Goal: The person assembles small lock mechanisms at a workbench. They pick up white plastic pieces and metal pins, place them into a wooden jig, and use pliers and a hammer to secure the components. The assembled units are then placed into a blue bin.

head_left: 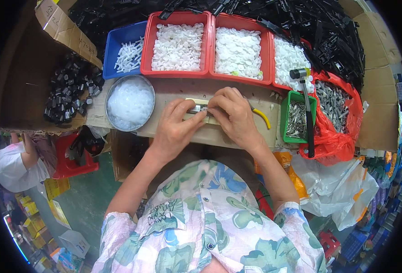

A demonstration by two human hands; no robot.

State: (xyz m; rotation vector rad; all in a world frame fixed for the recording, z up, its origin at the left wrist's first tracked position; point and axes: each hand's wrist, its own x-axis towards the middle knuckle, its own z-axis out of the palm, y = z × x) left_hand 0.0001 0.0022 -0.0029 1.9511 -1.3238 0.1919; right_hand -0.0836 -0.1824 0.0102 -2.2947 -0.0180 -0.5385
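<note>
Well, the grip: the left hand (176,127) pinches a small dark-and-silver part (195,109), thumb towards forefinger; the right hand's (234,114) fingers bunch narrowly at its other end, though I can't tell what they close on.
Beige block (202,101): under the part, on the tabletop (164,86), probably for firm backing.
Yellow-handled tool (262,117): beside the right hand, perhaps for quick reach.
Hammer (308,109): across the green tray (285,113), handle conveniently toward the person.
Red trays (176,73): ranged beyond, likely keeping white pieces (178,45) sorted.

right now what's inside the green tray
The green tray holds a heap of thin metal pieces. The hammer crosses its right side, hiding some, and the heap covers the bottom, which cannot be seen.
</note>
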